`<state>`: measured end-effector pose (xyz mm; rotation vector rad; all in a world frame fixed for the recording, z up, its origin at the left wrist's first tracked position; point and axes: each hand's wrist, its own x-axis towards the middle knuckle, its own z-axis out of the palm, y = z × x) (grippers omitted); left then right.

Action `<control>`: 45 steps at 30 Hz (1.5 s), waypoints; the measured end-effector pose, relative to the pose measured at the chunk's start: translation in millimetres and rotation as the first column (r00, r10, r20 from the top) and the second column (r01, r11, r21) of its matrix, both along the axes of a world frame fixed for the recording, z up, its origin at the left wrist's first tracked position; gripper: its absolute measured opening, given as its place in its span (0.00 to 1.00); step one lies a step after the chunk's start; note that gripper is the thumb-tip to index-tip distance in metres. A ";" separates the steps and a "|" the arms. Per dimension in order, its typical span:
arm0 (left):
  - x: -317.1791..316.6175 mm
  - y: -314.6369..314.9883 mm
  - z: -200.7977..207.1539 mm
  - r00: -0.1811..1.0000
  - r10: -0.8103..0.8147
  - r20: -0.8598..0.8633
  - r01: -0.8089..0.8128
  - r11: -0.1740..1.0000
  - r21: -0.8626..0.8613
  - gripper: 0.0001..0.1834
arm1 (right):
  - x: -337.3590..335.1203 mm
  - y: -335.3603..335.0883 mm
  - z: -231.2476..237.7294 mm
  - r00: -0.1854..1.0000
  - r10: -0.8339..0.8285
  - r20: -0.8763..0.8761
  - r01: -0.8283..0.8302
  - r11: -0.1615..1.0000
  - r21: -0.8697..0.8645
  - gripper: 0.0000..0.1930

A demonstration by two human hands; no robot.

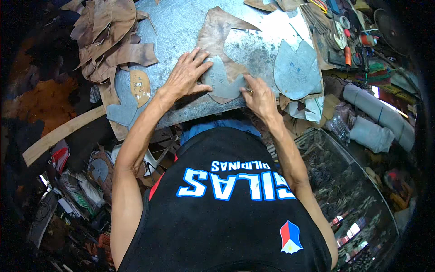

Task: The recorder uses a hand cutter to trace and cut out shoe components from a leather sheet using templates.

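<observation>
Template (223,86), grey, flat, lies on a brown leather piece (213,35) near the worktop's near edge. Leather runs out past the template on the far side and shows a little below it.

Left hand (185,76): at the template's left side, palm down, fingers spread wide, thumb on the template, fingertips toward the leather. Pressing flat, nothing gripped.

Right hand (262,99): at the template's right edge, fingers curled in, thumb close to index, ring on one finger. Can't tell if they pinch the edge or just press it.

Worktop (170,29) under it all: scuffed metal. Right of the template: larger grey two-pointed pattern (297,72). Left of the template: tan rounded pattern (141,86) with handwriting, overlapping grey pieces (122,113). Far left of the template: heap of leather scraps (106,36). Far right of the template: orange-handled tool (347,56) among clutter; plastic-wrapped roll (378,113) nearer.
</observation>
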<state>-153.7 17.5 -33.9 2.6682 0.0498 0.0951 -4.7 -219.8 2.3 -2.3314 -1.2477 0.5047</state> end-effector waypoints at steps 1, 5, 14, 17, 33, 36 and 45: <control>-1.8 -3.2 0.0 1.000 0.028 -0.006 -0.027 1.000 0.009 0.43 | -2.5 -4.4 -1.2 1.000 -0.015 0.007 0.015 1.000 -0.016 0.21; -10.9 -17.3 -7.8 0.992 0.122 0.015 -0.122 0.992 0.037 0.41 | 1.2 -7.9 -6.7 0.998 -0.069 -0.002 0.069 0.995 -0.071 0.24; 2.5 -28.6 -14.2 0.992 0.121 0.040 -0.123 0.991 0.044 0.38 | 7.6 -22.8 -15.5 0.989 -0.131 0.062 0.135 0.988 -0.076 0.23; -5.5 -26.2 -20.5 0.989 0.137 0.055 -0.139 0.990 0.035 0.36 | 2.5 -20.8 -11.3 0.988 -0.121 0.095 0.127 0.989 -0.071 0.23; -4.4 -20.0 -25.0 0.981 0.162 0.107 -0.167 0.985 0.035 0.32 | -6.1 -16.4 -12.2 0.980 -0.188 0.062 0.193 0.978 -0.079 0.22; -4.6 -19.2 -25.6 0.981 0.156 0.115 -0.159 0.987 0.020 0.32 | -7.5 -18.6 -14.2 0.980 -0.175 0.097 0.183 0.980 -0.079 0.22; -4.4 -18.6 -23.4 0.986 0.125 0.109 -0.128 0.992 0.017 0.32 | -13.7 -21.3 -11.2 0.972 -0.193 0.135 0.202 0.978 -0.052 0.22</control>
